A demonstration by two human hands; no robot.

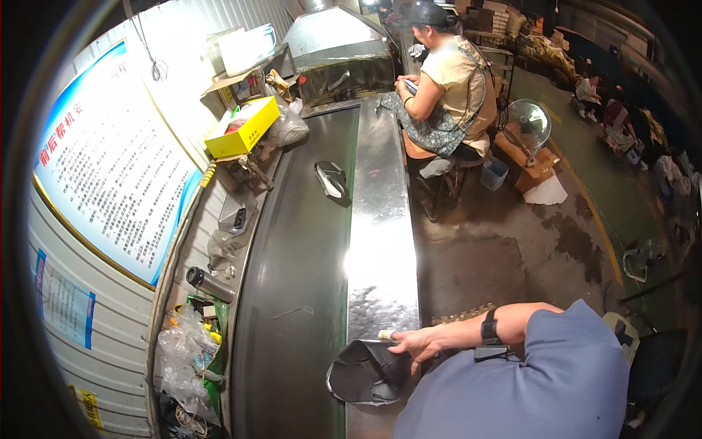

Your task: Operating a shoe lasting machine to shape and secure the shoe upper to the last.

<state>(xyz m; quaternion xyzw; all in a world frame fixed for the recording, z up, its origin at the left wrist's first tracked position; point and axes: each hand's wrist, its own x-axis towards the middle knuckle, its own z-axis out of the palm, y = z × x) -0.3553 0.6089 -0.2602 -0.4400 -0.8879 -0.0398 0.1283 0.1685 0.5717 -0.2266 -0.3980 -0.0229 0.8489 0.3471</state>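
Observation:
My right hand comes in from the right with its fingers bent at the edge of a dark, hollow piece that looks like a shoe upper. A whitish cover or scrap shows at one fingertip. That piece rests across the shiny metal ledge and the belt's near side, its pale rim toward the belt. A black strap circles my forearm. Out of sight is my left hand, possibly behind my blue sleeve. Farther up the dark conveyor belt lies a black-and-white shoe part.
A co-worker sits at the far right of the belt, beside a fan. A metal hooded machine spans the belt's far end. Along the left stand a yellow box and plastic bags below a wall poster.

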